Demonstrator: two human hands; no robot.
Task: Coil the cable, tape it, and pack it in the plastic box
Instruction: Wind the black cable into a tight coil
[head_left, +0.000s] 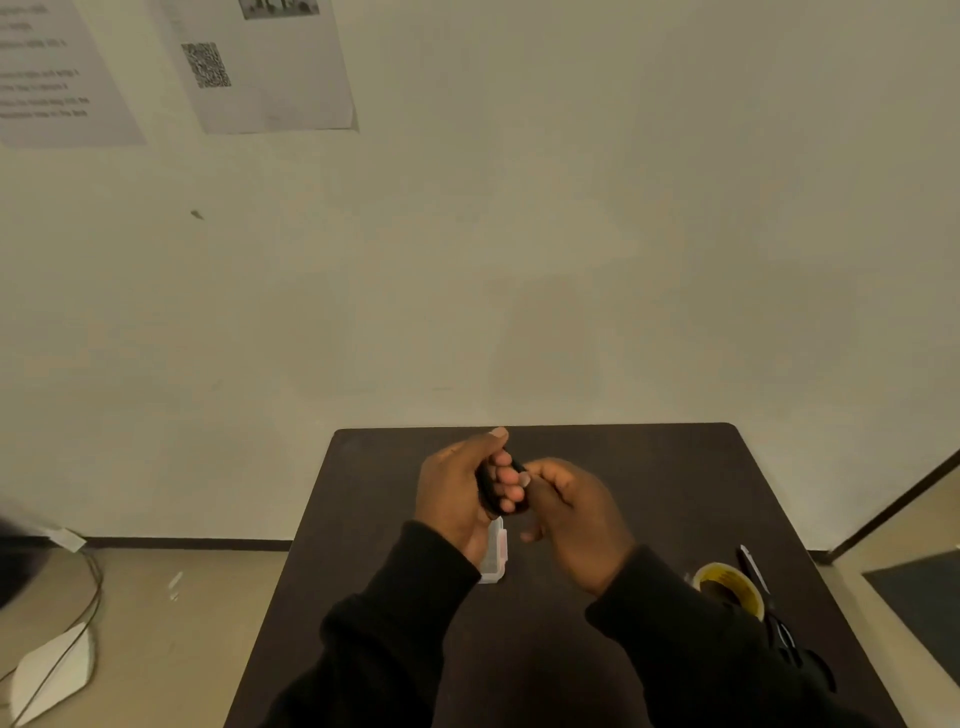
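Note:
My left hand (460, 493) is closed around a coiled black cable (488, 486), held up above the dark table (649, 493). Its fingers wrap through the coil. My right hand (569, 512) is right beside it, fingertips pinched at the coil's right edge; what they pinch is too small to tell. Under the hands a small clear plastic box (494, 553) lies on the table, partly hidden by my left wrist. A roll of yellow tape (730, 590) sits at the table's right side.
Black-handled scissors (769, 608) lie next to the tape roll near the table's right edge. The table stands against a pale wall with printed sheets (260, 67) on it. Cables and a white object (52, 665) lie on the floor to the left.

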